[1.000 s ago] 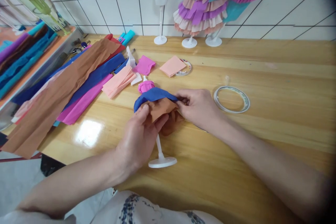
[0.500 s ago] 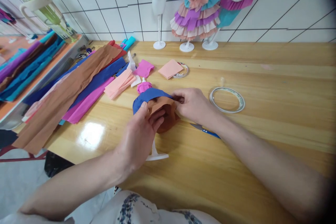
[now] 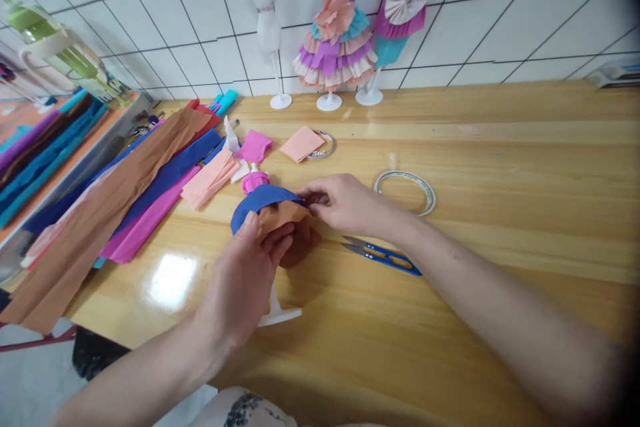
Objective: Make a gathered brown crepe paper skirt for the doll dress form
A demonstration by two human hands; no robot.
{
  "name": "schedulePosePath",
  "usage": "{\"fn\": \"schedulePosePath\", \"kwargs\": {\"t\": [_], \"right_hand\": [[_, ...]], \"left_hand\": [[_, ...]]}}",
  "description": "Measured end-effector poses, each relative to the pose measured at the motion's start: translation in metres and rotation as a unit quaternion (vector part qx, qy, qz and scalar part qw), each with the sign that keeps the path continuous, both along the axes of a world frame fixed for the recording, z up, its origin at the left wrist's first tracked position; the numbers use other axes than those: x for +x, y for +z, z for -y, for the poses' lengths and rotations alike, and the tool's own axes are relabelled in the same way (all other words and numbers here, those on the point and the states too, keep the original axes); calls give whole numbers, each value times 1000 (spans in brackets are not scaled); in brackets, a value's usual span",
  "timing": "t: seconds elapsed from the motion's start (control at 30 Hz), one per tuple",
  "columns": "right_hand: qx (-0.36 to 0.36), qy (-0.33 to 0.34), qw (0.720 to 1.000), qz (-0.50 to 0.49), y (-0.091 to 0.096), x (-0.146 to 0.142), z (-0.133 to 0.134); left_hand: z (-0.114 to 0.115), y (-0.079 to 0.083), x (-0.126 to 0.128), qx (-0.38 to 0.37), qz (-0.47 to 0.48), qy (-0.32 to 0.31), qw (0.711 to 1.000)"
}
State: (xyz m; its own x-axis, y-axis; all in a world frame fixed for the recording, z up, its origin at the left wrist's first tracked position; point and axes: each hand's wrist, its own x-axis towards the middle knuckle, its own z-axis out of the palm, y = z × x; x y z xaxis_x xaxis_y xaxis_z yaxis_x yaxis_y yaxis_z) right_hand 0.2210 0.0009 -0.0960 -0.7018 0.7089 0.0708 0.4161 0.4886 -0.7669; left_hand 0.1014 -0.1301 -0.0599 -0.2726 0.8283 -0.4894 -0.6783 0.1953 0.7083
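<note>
A small white mannequin stand [image 3: 279,312] lies tilted on the wooden table [image 3: 450,307], dressed in a pink top [image 3: 255,181], a blue crepe layer [image 3: 257,200] and a brown crepe skirt [image 3: 290,227]. My left hand [image 3: 245,280] grips the brown skirt from the near side, fingers curled on the paper. My right hand [image 3: 345,203] pinches the skirt's right edge where blue and brown meet.
Blue thread snips [image 3: 383,255] lie just right of the doll. A tape ring [image 3: 406,190] sits beyond. Long crepe strips [image 3: 125,193] in brown, blue and pink cover the left side. Folded pink pieces [image 3: 301,144] and three mannequins, two of them dressed [image 3: 337,40], stand at the back wall.
The view has shifted, so the doll sits further left. Both hands keep hold of the skirt. The blue snips, earlier hidden under my right forearm, now show fully.
</note>
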Motion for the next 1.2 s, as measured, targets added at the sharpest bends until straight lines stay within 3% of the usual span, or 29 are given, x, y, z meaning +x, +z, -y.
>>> {"fn": "schedulePosePath", "kwargs": {"t": [0.13, 0.3, 0.47, 0.7, 0.93, 1.03, 1.2], "right_hand": [[-1, 29, 1000, 11, 4, 5, -2], [-14, 3, 1000, 23, 4, 2, -3], [-33, -19, 999, 11, -2, -2, -4], [-51, 15, 998, -37, -11, -5, -4], [-106, -22, 992, -67, -19, -9, -5], [-121, -11, 989, -82, -24, -12, -7], [-125, 22, 985, -116, -29, -12, -9]], "left_hand": [[-1, 2, -1, -22, -6, -15, 1000], [3, 3, 0, -56, 28, -32, 998], [-7, 0, 0, -21, 49, -46, 998], [-23, -5, -2, 10, 42, -24, 999], [-17, -4, -3, 8, 42, -35, 998], [-13, -3, -4, 16, 33, -46, 998], [-23, -5, -2, 11, 26, -11, 1000]]}}
